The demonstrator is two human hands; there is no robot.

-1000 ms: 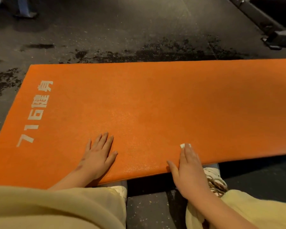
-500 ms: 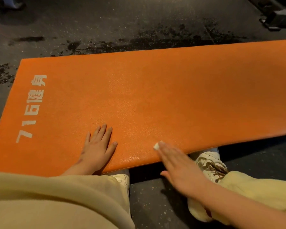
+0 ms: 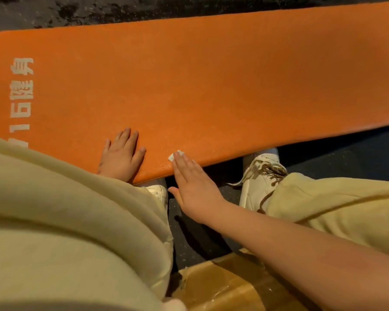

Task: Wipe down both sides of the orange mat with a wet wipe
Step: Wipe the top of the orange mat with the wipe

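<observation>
Orange mat laid on floor. Wet wipe pressed under straight fingers of right hand at 6 o'clock edge, shifted toward 9 o'clock. Left hand spread flat. Top-side wiping judged underway.

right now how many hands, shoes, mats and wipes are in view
hands: 2 (left hand, right hand)
shoes: 2
mat: 1
wipe: 1
total: 6
</observation>
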